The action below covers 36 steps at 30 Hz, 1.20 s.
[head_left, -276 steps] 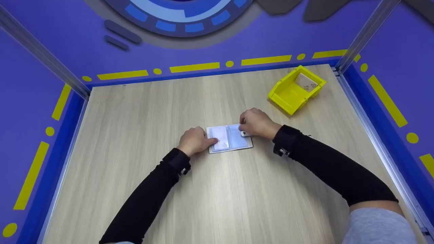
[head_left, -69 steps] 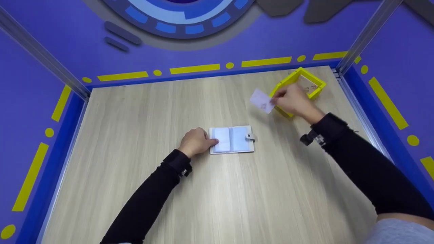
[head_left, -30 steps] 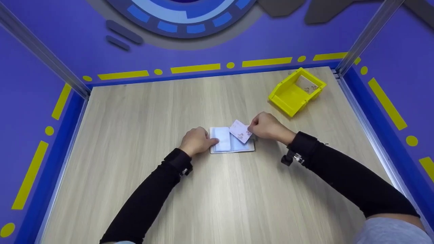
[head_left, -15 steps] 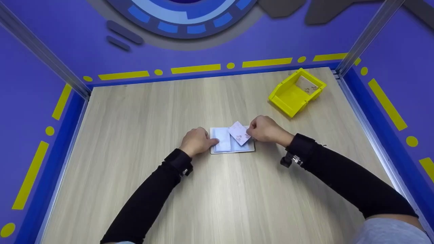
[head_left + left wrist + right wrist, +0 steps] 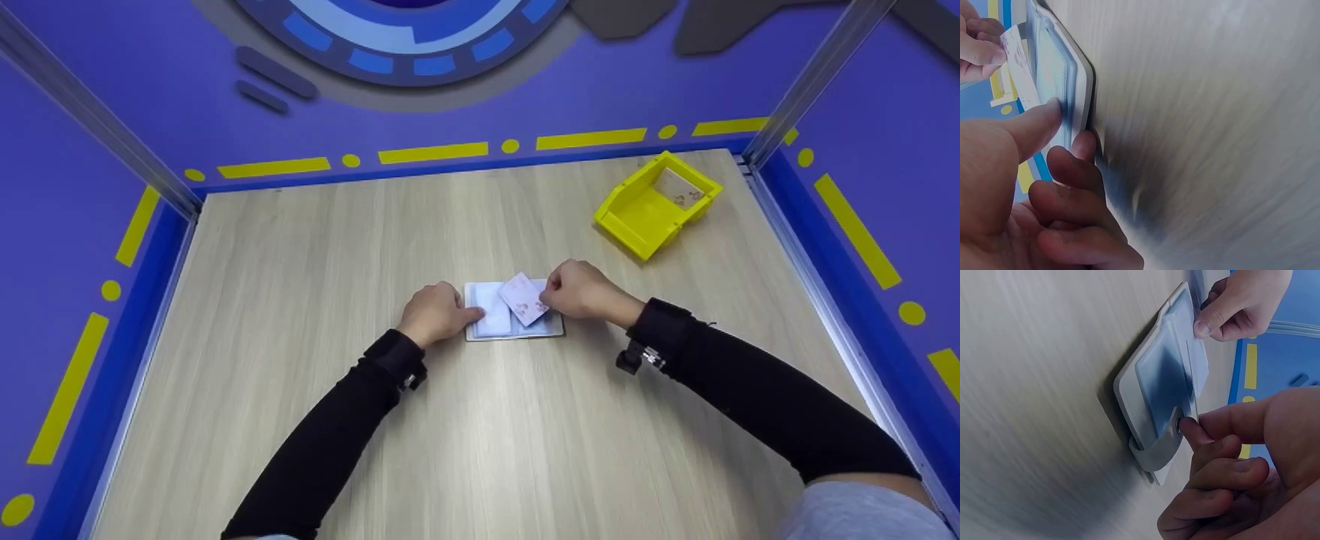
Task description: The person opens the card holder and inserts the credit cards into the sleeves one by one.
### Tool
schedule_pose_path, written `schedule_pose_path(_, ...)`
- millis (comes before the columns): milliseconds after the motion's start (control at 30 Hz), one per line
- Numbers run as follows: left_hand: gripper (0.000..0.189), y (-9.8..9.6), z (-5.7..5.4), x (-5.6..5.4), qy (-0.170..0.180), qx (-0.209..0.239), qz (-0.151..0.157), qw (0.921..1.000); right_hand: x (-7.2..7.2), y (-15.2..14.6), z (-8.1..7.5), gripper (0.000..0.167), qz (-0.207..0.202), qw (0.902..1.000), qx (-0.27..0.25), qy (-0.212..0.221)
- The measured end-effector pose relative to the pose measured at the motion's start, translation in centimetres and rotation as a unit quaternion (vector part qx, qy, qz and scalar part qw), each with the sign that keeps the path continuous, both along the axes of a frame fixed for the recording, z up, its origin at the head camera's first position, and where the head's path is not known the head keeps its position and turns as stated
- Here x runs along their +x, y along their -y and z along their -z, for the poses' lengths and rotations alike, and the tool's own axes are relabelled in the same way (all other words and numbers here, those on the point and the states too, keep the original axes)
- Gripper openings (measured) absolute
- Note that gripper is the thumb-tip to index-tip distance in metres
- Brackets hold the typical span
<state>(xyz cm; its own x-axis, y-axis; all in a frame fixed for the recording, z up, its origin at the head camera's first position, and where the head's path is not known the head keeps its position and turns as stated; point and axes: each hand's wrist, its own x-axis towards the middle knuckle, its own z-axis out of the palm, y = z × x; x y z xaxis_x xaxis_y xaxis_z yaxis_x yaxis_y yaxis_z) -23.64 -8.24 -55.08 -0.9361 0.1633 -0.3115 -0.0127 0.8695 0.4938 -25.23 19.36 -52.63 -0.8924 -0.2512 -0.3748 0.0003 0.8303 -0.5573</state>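
A small card holder (image 5: 493, 321) lies spread on the table, with clear bluish sleeves on both pages. My left hand (image 5: 433, 311) grips its left edge, thumb on the page and fingertips at the rim underneath. Between thumb and forefinger, my right hand (image 5: 581, 291) pinches a pale pink card (image 5: 524, 298) with small printed figures. The card is tilted over the right page and the middle fold. In the right wrist view the holder's snap strap (image 5: 1157, 454) curls up beside my right fingertips. Whether the card's lower corner is inside a sleeve, I cannot tell.
A yellow bin (image 5: 641, 210) stands at the back right of the wood-grain table (image 5: 337, 247), with similar printed cards (image 5: 679, 189) against its rear wall. Blue panels (image 5: 420, 120) with metal corner posts enclose the table's back and sides.
My right hand has carried the card from beside the bin to the holder, then shifted it slightly left and nearer me. The left hand has stayed at the holder's left edge.
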Motion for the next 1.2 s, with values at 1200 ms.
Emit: schedule_pose_path(1200,0.055,-0.1,-0.1,0.0,0.008,0.0,0.002,1.0,0.9,2.1,1.8,0.03,-0.024,0.9992,0.002,-0.032)
